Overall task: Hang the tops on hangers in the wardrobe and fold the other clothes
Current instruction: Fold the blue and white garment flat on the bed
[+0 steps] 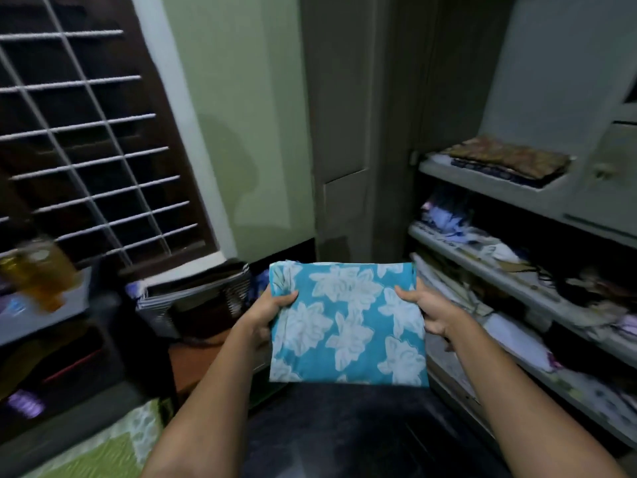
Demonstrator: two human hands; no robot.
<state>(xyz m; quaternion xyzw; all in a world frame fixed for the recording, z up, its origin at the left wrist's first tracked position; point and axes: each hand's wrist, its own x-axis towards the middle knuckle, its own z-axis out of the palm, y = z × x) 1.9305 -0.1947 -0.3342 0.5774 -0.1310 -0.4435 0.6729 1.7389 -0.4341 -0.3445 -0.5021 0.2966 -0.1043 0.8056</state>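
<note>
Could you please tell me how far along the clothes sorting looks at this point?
Done: a folded brown patterned cloth lies on the top shelf. In hand: the left hand and right hand hold a folded blue floral garment, not yet shelved. Left: loose clothes on the lower shelf look unfolded; no hangers are visible.

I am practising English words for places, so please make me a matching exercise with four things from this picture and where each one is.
Things:
1. blue flowered cloth
2. brown patterned cloth
3. amber bottle
4. window bars

Places:
A. far left, on a grey surface
B. upper left, on the wall
C. top shelf on the right
D. folded, between the left hand and right hand

Pairs: 1-D, 2-C, 3-A, 4-B
</note>
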